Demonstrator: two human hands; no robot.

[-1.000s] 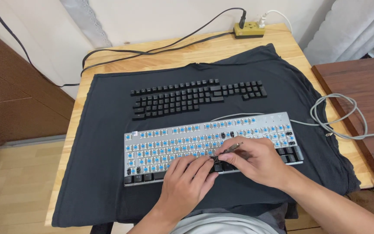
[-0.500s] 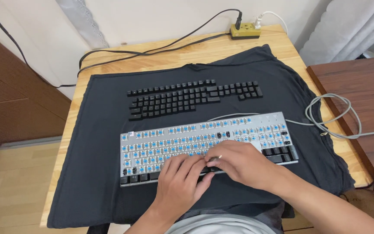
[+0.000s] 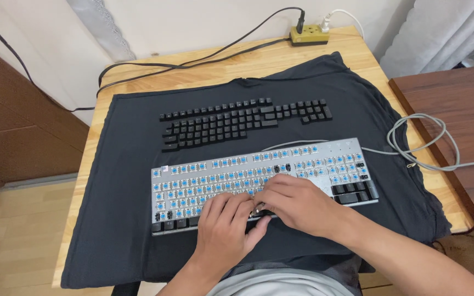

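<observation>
A silver keyboard with bare blue switches lies on a black cloth. A few black keycaps remain on it at the lower right and lower left. My right hand is curled over the bottom row near the middle, closed on a thin metal tool that is almost wholly hidden. My left hand lies beside it, fingertips resting on the bottom keys and touching the right hand. Nothing shows in its grasp. Removed black keycaps are laid out in rows behind the keyboard.
The cloth covers a light wooden table. A yellow power strip with black and white plugs sits at the back edge. The keyboard's grey cable loops off to the right toward a dark wooden table.
My right hand has lowered and rolled over the tool, which stuck up in plain sight a second ago. Both hands have closed together on the bottom row. The view has shifted slightly.
</observation>
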